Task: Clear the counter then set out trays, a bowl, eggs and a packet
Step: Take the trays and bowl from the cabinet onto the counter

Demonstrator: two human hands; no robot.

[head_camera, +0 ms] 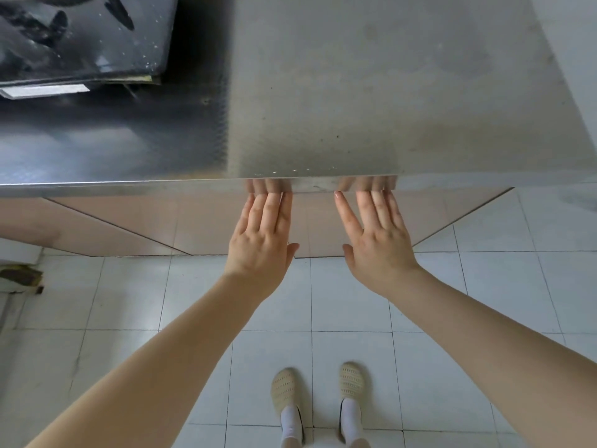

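At eleven o'clock a dark appliance [80, 37] is cut off by the frame's edges; both forearms and the ankles run out at six.

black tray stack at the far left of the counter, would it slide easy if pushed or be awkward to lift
The black tray stack looks flat, thin-edged and probably stiff. Its glossy, speckled top may be wet, so perhaps slippery. On the smooth steel counter it would likely slide rather than tip. Both hands are elsewhere, at the counter's front edge.
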